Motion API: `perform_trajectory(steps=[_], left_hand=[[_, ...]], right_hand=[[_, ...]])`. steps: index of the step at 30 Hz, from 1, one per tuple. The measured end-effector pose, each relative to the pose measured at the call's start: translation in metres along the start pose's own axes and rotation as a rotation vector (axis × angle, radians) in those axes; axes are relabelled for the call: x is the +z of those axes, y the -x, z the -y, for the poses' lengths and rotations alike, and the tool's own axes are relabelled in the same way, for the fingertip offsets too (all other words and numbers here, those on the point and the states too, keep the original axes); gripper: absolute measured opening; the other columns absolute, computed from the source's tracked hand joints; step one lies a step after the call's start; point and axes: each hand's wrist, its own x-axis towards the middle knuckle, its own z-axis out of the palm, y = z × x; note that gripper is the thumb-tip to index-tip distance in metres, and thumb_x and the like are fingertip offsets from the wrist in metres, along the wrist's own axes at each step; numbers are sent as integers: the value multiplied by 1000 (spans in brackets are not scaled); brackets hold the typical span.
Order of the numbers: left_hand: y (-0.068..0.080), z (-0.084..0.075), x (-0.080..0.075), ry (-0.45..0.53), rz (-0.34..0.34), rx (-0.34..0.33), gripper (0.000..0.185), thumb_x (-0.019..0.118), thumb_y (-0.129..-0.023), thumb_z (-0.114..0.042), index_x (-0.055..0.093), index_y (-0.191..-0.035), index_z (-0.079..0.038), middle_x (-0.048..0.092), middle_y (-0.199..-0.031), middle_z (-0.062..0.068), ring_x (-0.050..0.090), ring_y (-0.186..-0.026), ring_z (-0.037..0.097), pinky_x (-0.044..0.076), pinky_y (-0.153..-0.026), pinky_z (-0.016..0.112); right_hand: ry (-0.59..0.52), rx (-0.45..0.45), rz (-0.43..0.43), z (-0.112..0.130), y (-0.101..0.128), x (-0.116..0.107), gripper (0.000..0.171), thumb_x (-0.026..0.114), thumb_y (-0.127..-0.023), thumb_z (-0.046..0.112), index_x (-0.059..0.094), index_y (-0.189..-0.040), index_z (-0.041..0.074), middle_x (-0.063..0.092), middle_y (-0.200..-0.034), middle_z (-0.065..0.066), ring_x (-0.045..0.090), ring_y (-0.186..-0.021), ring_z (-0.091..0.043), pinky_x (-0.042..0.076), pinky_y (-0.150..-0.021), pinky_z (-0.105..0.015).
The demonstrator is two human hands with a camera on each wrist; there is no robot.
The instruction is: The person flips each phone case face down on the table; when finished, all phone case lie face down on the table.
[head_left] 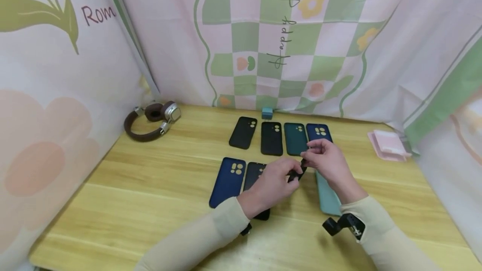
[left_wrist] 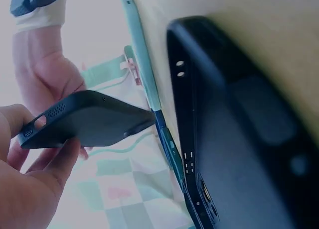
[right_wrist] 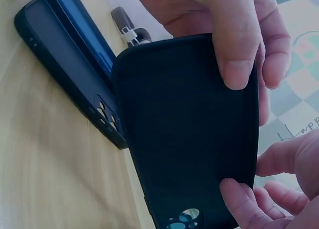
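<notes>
Black case (right_wrist: 189, 134), held up over the middle of the worktop (head_left: 132, 195), sits between both hands. From largest to smallest: the wooden worktop is walled on three sides by a flowered, checked cloth (head_left: 263, 32). Brown headphones (head_left: 150, 122) lie at its far left, and a pink holder (head_left: 388, 145) at its far right.

Phone cases lie flat in two rows. The far row holds a black one (head_left: 243, 132), another black one (head_left: 272, 138), a teal one (head_left: 295, 139) and a blue one (head_left: 318, 131). In the near row a blue case (head_left: 227, 181) lies just beside a black case (head_left: 253, 172) that is partly under the left wrist; a pale green case (head_left: 326, 198) lies under the right forearm. A small blue block (head_left: 267, 113) stands behind the far row.

The left hand (head_left: 273, 183) grips the held case at one end, thumb on its back and fingers curled under. The right hand (head_left: 327, 158) pinches the other end with curled fingers. The wrist views show the case clear of the worktop, its camera cutout near the right hand's fingertips (right_wrist: 239, 199).
</notes>
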Motion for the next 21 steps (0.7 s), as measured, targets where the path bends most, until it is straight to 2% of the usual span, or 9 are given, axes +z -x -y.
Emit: perform_trajectory(steps=[3,9,12,14,17,21], left_hand=[[0,-2,2,-79,8,70,14,68,-85,-1,67,-97,-8,66,-101,-2,59,-99,3,41,-87,10],[-3,-5,5,-139,36,255,15,65,-83,5,67,-93,-7,67,-91,0,59,-89,9,41,-88,12],[-3,-6,6,-136,45,294,15,65,-83,4,67,-93,-8,67,-98,2,60,-97,11,40,-93,13],[-3,-5,6,-115,58,279,14,67,-85,1,67,-95,-8,65,-107,4,59,-105,12,38,-95,13],[-2,-2,4,-66,83,213,16,70,-87,-7,66,-102,-7,60,-122,8,55,-118,15,35,-101,16],[-1,3,1,28,121,47,35,76,-87,-29,62,-114,-10,51,-135,8,47,-127,16,35,-105,23]], right_hand=[[-7,16,-9,1,1,1,44,66,-90,6,47,-127,-9,55,-107,-17,65,-78,-11,56,-72,-28],[-4,22,-15,1,2,2,47,68,-88,4,49,-128,-9,52,-119,-26,61,-87,-10,56,-74,-26],[23,19,-26,1,3,1,46,66,-88,3,50,-129,-8,53,-120,-25,59,-90,-13,55,-74,-25],[28,22,-33,1,4,0,45,64,-88,2,50,-130,-7,53,-120,-23,58,-92,-15,55,-74,-25],[11,22,-47,2,4,-1,44,63,-90,3,51,-131,-5,52,-120,-21,57,-93,-17,55,-74,-25],[-36,-5,-73,4,5,-2,43,63,-91,2,50,-130,-6,51,-119,-21,57,-91,-14,55,-73,-26]])
